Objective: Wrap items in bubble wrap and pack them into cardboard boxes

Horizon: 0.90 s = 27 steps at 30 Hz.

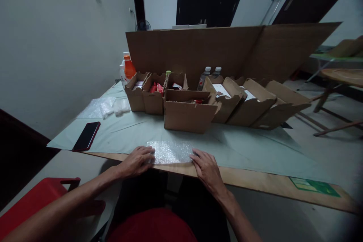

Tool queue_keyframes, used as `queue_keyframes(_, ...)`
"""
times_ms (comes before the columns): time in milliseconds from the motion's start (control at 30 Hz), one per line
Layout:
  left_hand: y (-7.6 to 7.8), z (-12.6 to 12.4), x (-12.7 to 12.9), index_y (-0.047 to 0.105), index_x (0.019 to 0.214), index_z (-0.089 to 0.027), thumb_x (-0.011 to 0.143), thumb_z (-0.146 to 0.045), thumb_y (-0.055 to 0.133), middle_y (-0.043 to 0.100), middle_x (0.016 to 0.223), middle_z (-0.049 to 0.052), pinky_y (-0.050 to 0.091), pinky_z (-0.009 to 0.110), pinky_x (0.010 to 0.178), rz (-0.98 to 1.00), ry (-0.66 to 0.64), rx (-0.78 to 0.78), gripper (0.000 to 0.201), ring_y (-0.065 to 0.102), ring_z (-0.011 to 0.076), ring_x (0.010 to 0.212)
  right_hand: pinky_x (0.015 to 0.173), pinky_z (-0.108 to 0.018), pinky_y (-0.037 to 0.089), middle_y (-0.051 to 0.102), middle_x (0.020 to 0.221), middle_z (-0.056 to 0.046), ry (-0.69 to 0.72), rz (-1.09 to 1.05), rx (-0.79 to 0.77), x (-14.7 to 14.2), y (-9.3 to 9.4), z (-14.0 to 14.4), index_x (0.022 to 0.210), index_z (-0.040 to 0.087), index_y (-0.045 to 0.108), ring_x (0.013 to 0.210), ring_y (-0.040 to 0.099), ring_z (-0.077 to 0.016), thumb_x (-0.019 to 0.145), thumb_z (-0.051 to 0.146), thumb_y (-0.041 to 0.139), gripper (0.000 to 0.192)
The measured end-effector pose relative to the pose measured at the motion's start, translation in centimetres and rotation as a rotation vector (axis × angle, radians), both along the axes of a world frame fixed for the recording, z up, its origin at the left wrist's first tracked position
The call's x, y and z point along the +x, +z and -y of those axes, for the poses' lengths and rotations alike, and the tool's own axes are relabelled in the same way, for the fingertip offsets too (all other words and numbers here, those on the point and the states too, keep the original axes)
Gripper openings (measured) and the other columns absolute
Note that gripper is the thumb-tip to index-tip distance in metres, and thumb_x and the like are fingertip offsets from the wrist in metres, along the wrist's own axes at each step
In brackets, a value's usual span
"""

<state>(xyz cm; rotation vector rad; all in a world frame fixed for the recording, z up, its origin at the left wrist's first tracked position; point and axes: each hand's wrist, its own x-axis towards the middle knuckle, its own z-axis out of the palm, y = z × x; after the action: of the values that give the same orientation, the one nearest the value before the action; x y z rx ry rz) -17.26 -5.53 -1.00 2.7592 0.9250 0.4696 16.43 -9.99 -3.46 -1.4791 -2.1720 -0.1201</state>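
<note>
A flat piece of clear bubble wrap (171,152) lies at the front edge of the table in the head view. My left hand (138,160) holds its left end, fingers bent over the edge and thumb mostly hidden. At the opposite end, my right hand (206,168) has its fingers closed on the right edge of the sheet. Just behind the wrap stands an open cardboard box (188,116) with something red inside, its lower contents hidden.
Cardboard bins (154,100) with packets and white boxes line the back, before an upright cardboard panel (195,47). At left lie a phone (87,136) and folded plastic bags (106,106). Bottles (129,69) stand behind. A red stool (42,200) is below left.
</note>
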Motion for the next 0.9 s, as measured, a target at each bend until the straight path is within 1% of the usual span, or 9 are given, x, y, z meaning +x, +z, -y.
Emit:
queue_keyframes(200, -0.7, -0.8, 0.3, 0.066, 0.094, -0.021, 0.084, -0.006, 0.056, 0.071, 0.123, 0.007, 0.046, 0.043, 0.106, -0.025, -0.002, 0.060, 0.021, 0.063, 0.0226, 0.122, 0.091, -0.040, 0.051, 0.072, 0.118, -0.010, 0.133, -0.173, 0.177, -0.6, 2.5, 2.7, 0.098, 0.020, 0.068, 0.112, 0.066, -0.0231, 0.094, 0.012, 0.052, 0.018)
queue_keyframes(367, 0.6, -3.2, 2.2, 0.066, 0.096, -0.020, 0.088, -0.007, 0.053, 0.073, 0.121, 0.009, 0.044, 0.050, 0.108, 0.061, 0.022, 0.255, 0.020, 0.063, 0.0247, 0.121, 0.092, -0.039, 0.051, 0.073, 0.114, -0.009, 0.165, -0.242, 0.276, -1.5, 4.2, 5.1, 0.102, 0.021, 0.064, 0.110, 0.067, -0.0221, 0.089, 0.005, 0.055, 0.023)
queue_keyframes(433, 1.3, -4.9, 3.4, 0.067, 0.098, -0.020, 0.087, -0.007, 0.055, 0.071, 0.124, 0.011, 0.043, 0.051, 0.109, 0.094, 0.036, 0.312, 0.021, 0.060, 0.0262, 0.125, 0.093, -0.040, 0.051, 0.073, 0.114, -0.009, 0.168, -0.238, 0.280, -2.7, 4.0, 5.7, 0.103, 0.022, 0.063, 0.111, 0.066, -0.0226, 0.086, 0.004, 0.055, 0.026)
queue_keyframes(500, 1.5, -6.6, 4.6, 0.067, 0.098, -0.020, 0.087, -0.007, 0.055, 0.070, 0.126, 0.011, 0.044, 0.051, 0.108, 0.072, 0.045, 0.301, 0.021, 0.057, 0.0270, 0.127, 0.094, -0.039, 0.051, 0.074, 0.112, -0.008, 0.192, -0.241, 0.249, -4.4, 3.3, 6.2, 0.103, 0.022, 0.063, 0.109, 0.067, -0.0212, 0.086, 0.003, 0.054, 0.027)
queue_keyframes(600, 0.7, -8.6, 5.6, 0.068, 0.101, -0.018, 0.085, -0.006, 0.054, 0.068, 0.127, 0.014, 0.049, 0.049, 0.102, 0.005, 0.049, 0.236, 0.024, 0.059, 0.0282, 0.123, 0.095, -0.039, 0.050, 0.074, 0.115, -0.007, 0.255, -0.257, 0.138, -7.0, 1.6, 6.5, 0.106, 0.021, 0.064, 0.106, 0.068, -0.0209, 0.087, 0.010, 0.056, 0.023)
queue_keyframes(667, -0.1, -9.1, 5.3, 0.067, 0.112, -0.016, 0.082, -0.004, 0.053, 0.064, 0.132, 0.017, 0.051, 0.049, 0.100, -0.017, 0.050, 0.211, 0.035, 0.060, 0.0293, 0.121, 0.100, -0.043, 0.048, 0.069, 0.127, -0.010, 0.271, -0.208, 0.062, -7.7, 0.5, 6.5, 0.119, 0.020, 0.063, 0.116, 0.063, -0.0252, 0.087, 0.021, 0.062, 0.032)
queue_keyframes(767, -0.6, -7.7, 3.7, 0.061, 0.126, -0.016, 0.078, -0.003, 0.052, 0.058, 0.139, 0.019, 0.050, 0.052, 0.101, 0.011, 0.060, 0.170, 0.050, 0.056, 0.0315, 0.125, 0.107, -0.048, 0.041, 0.058, 0.144, -0.011, 0.224, -0.059, 0.010, -6.9, -0.8, 6.4, 0.139, 0.021, 0.055, 0.133, 0.051, -0.0304, 0.084, 0.025, 0.067, 0.057)
queue_keyframes(833, -0.5, -5.3, 2.6, 0.059, 0.128, -0.018, 0.078, -0.004, 0.052, 0.056, 0.141, 0.018, 0.048, 0.054, 0.103, 0.062, 0.060, 0.128, 0.052, 0.053, 0.0321, 0.129, 0.109, -0.048, 0.037, 0.054, 0.148, -0.011, 0.169, 0.005, 0.008, -5.8, -1.4, 6.2, 0.143, 0.022, 0.052, 0.138, 0.046, -0.0309, 0.082, 0.018, 0.066, 0.062)
queue_keyframes(900, -0.1, -2.3, 2.3, 0.057, 0.130, -0.020, 0.078, -0.005, 0.051, 0.056, 0.143, 0.017, 0.046, 0.055, 0.107, 0.100, 0.020, 0.085, 0.054, 0.051, 0.0318, 0.132, 0.110, -0.048, 0.035, 0.055, 0.147, -0.011, 0.134, 0.006, 0.023, -5.1, -1.7, 5.9, 0.140, 0.021, 0.055, 0.138, 0.045, -0.0305, 0.081, 0.010, 0.063, 0.060)
